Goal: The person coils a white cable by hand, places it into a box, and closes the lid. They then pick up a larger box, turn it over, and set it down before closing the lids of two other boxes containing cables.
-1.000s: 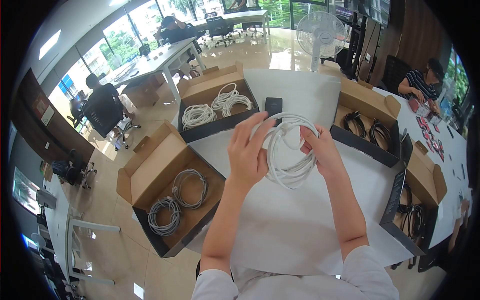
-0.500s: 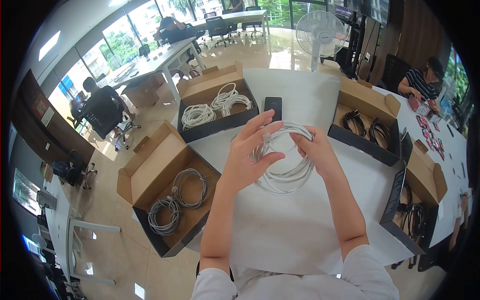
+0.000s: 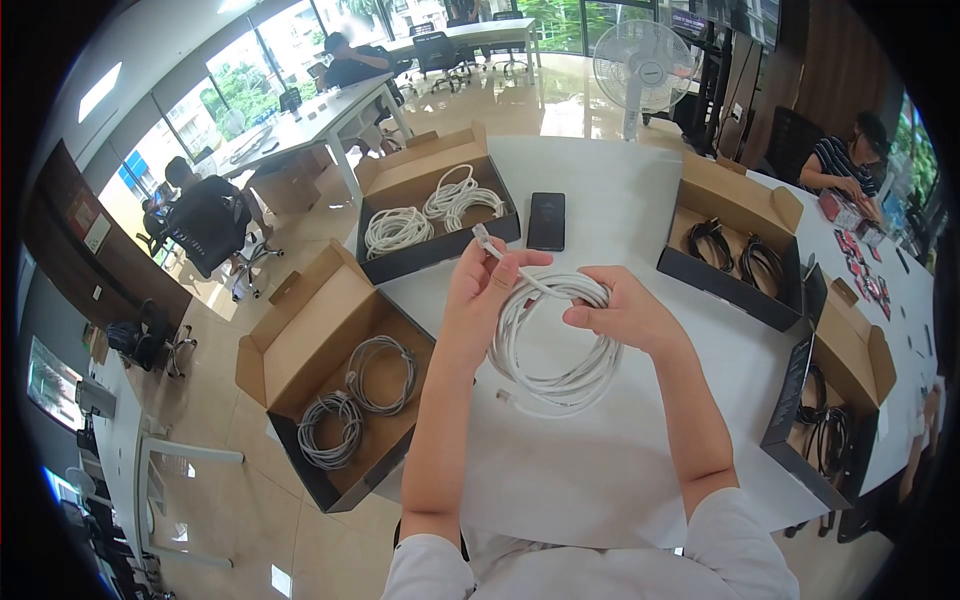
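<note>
A coiled white network cable hangs between my hands above the white table. My right hand grips the upper right of the coil, thumb across the strands. Near one plug end, my left hand pinches the cable, and the clear connector sticks up past the fingers. The other connector dangles at the coil's lower left. Beyond my hands a black phone lies on the table.
Open boxes surround my hands: one with white cables, one with grey cables, and two with black cables. A person sits at the right by small red packages. A fan stands behind.
My left hand has shifted from the coil's left side to a cable end, now raised with its connector showing. The coil has tipped and its other plug hangs visible. The phone is uncovered.
</note>
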A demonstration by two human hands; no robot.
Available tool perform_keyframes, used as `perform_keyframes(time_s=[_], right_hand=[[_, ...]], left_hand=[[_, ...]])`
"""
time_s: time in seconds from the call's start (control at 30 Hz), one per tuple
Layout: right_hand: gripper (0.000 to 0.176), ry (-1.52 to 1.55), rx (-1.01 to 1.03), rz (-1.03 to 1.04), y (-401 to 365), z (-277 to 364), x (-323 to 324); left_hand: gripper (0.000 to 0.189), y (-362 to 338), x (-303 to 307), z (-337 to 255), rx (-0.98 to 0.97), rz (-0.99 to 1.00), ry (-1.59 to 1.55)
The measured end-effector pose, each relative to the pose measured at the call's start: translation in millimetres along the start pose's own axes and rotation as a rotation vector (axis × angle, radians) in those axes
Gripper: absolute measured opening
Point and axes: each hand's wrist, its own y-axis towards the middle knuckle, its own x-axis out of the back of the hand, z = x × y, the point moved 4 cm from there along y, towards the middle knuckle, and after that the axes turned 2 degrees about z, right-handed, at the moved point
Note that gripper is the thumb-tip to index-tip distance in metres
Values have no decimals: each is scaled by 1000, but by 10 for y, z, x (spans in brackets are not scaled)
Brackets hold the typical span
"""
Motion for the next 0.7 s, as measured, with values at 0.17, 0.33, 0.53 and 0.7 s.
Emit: perform_keyframes(time_s=[0.17,0.33,0.53,0.7], right_hand=[[30,-41,98,-64,-5,30,17],[26,-183,157,-115,-89,118,113],[27,-356,278,-188,-79,150,76],[40,-26,378,-293,40,-40,113]], left_hand=[[28,-27,-35,27,128,-69,-34],[56,-99,-128,121,404,142,-80],[47,-89,-135,139,488,189,-204],[41,-2,-58,246,344,-33,-219]])
